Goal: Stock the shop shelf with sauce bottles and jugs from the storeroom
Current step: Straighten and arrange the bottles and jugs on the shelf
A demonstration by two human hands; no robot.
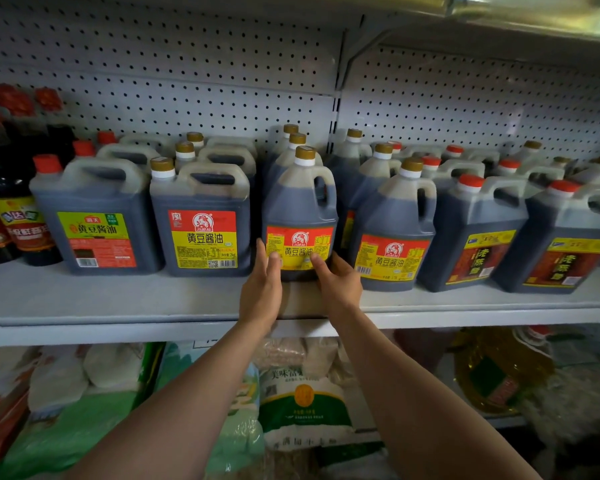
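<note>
Both hands [300,285] press flat-fingered against jug [300,216] of dark sauce on shelf [118,303].

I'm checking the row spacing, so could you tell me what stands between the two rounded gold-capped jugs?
Nothing at the front: the head view shows a gap between the held jug and its neighbour.

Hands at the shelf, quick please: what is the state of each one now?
Left hand: open, straight fingers touching the round dark plastic sauce jug with gold cap.
Right hand: open, fingers resting on the same jug's yellow label.
</note>
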